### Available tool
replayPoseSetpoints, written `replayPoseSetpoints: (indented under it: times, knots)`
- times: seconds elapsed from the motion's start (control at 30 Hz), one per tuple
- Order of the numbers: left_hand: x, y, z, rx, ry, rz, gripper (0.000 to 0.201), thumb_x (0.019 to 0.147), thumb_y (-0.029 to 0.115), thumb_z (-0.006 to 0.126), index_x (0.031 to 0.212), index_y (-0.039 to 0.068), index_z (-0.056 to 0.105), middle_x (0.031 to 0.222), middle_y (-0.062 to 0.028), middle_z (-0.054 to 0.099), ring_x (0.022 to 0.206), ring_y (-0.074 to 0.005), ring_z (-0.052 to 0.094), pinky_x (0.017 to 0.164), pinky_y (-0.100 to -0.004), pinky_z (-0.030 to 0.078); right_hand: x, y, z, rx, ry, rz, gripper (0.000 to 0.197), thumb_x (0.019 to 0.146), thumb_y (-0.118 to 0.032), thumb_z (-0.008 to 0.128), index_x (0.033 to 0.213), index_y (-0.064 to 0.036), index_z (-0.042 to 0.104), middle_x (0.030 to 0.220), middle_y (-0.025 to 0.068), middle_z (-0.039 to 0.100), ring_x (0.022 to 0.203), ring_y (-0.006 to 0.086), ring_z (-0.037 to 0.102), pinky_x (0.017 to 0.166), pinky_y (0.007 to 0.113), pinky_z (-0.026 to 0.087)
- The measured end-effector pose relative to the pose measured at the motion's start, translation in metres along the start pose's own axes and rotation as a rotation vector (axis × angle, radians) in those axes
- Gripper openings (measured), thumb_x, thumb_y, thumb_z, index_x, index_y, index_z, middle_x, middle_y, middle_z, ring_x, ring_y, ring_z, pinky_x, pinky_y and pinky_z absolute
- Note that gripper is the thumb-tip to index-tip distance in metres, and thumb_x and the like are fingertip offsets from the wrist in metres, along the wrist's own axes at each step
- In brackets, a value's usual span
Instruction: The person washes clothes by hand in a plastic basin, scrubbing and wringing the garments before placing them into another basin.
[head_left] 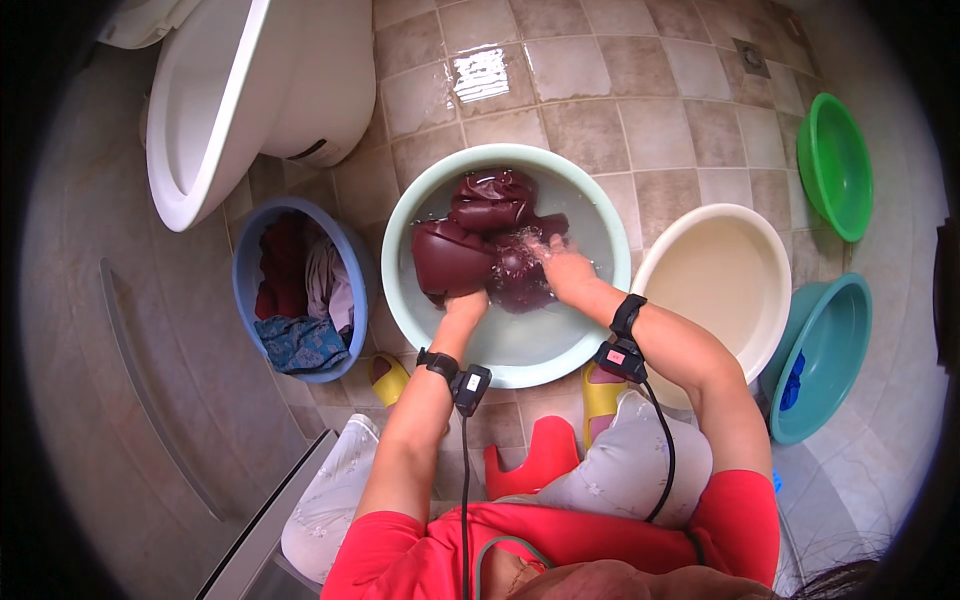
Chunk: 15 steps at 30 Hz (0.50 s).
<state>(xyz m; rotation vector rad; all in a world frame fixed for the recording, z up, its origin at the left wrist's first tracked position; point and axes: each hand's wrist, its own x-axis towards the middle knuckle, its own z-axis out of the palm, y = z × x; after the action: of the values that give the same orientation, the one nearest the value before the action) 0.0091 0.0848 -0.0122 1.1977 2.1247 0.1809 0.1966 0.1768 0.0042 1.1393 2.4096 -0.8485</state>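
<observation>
A pale mint basin full of water stands on the floor before me. In it a wet maroon garment lies bunched, with puffed folds rising above the surface. My left hand reaches under the near left fold of the cloth, and its fingers are hidden there. At the garment's right side, my right hand is partly in the water, its fingers stretched apart amid splashes. I cannot see anything held in it.
Left is a blue tub of clothes, beyond it a white toilet. Right are a cream basin of cloudy water, a green basin, and a teal basin with a dark blue item. Below me is a red stool.
</observation>
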Motion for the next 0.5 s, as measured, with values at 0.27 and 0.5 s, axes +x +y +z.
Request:
replayPoseSetpoints:
  times: [0.27, 0.5]
  knots:
    - [-0.002, -0.017, -0.029, 0.147, -0.324, -0.012, 0.048, 0.087, 0.033, 0.057, 0.127, 0.007, 0.055, 0.124, -0.0212, 0.057, 0.118, -0.0337, 0.053, 0.099, -0.0427, 0.040, -0.002, 0.013, -0.030, 0.090, 0.041, -0.044, 0.041, 0.082, -0.002, 0.053, 0.123, -0.0060, 0.053, 0.092, 0.0190, 0.067, 0.085, 0.0368, 0.066, 0.076, 0.046, 0.054]
    - [-0.039, -0.021, -0.106, -0.539, -0.181, -0.016, 0.029, 0.088, 0.020, 0.061, 0.105, -0.003, 0.064, 0.081, -0.0150, 0.067, 0.077, -0.0194, 0.064, 0.074, -0.0336, 0.049, -0.046, 0.003, -0.095, 0.369, 0.420, -0.270, 0.040, 0.078, -0.002, 0.061, 0.118, -0.0055, 0.056, 0.091, 0.0198, 0.066, 0.087, 0.0392, 0.064, 0.075, 0.048, 0.051]
